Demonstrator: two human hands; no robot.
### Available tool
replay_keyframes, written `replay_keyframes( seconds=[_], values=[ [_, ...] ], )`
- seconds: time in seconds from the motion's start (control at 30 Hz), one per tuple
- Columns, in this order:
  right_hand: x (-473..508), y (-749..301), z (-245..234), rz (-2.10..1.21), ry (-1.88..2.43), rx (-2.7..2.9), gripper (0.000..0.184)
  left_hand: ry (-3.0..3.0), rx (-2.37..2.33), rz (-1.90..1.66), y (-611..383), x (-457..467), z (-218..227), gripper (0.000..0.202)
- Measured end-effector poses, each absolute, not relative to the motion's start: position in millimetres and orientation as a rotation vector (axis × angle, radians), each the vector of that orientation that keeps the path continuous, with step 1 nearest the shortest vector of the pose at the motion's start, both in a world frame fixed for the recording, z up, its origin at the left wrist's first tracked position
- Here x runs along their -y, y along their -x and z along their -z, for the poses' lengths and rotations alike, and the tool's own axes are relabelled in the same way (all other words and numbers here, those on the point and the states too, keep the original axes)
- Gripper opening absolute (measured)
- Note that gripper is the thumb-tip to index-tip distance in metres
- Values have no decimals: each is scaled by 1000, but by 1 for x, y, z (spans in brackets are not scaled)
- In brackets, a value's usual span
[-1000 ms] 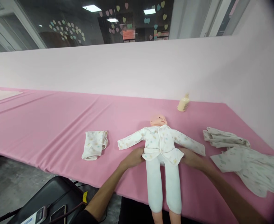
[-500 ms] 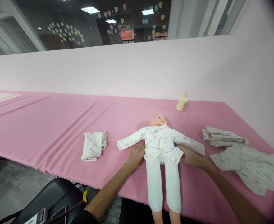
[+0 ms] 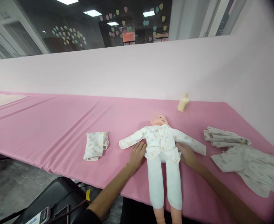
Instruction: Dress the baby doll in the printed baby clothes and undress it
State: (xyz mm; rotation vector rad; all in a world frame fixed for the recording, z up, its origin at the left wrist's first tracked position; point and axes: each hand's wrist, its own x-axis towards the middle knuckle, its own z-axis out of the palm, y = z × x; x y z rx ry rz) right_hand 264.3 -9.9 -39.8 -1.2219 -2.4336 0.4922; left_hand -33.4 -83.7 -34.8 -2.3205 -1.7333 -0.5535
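A baby doll [image 3: 161,146] lies on its back on the pink table cover [image 3: 57,124], head away from me. It wears a printed white top and plain white trousers, and its bare feet hang over the near edge. My left hand [image 3: 137,154] lies flat against the doll's left side at the hem of the top, fingers stretched out. My right hand [image 3: 185,154] rests flat on the other side, touching the hem under the sleeve.
A folded printed garment [image 3: 95,145] lies left of the doll. Crumpled printed clothes [image 3: 241,158] lie at the right. A small cream bottle [image 3: 183,103] stands by the pale back wall. A dark chair with phones [image 3: 50,211] sits below the table's near edge.
Both hands slid up from the doll's waist to the hem of its top and flattened out. The view shifted slightly.
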Motion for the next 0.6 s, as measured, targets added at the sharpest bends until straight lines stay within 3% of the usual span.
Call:
replay_keyframes(
  seconds=[0.2,0.37,0.6],
  values=[
    [25,-273,27,-578,1318,2325,31,2590,2214,1107,38,109,-3,28],
    [39,-273,-11,-569,1182,2169,13,2645,2236,1449,45,112,-44,22],
    [15,-238,-36,-711,1359,1920,43,2268,2331,1485,21,62,-31,38]
  ],
)
